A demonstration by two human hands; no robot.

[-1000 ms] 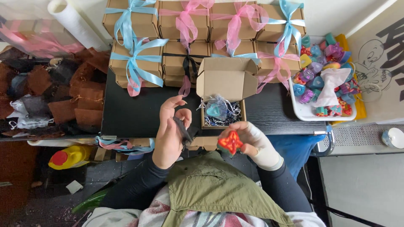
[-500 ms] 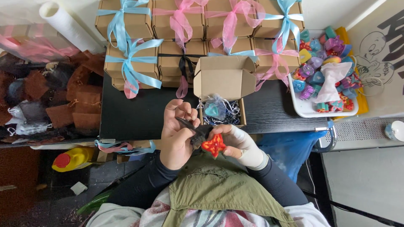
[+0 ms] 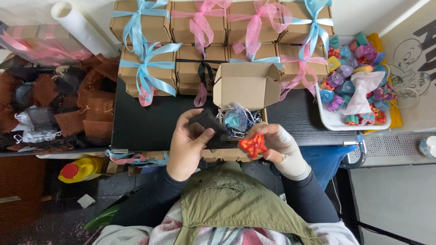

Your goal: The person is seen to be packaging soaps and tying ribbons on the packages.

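Both hands are working at the table's near edge: left hand (image 3: 188,145) spreading a dark pouch (image 3: 210,124), right hand (image 3: 277,145) pinching a red star-shaped piece (image 3: 253,145), probably needing careful insertion.

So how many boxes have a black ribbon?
1: the black-ribbon box sits in the second row, just left of the open box. Others could be hidden lower in the stack.

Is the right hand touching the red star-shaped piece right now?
Touching. The head view shows the right hand pinching the red star-shaped piece between its fingertips.

One open box (image 3: 245,86), two hands (image 3: 188,145)
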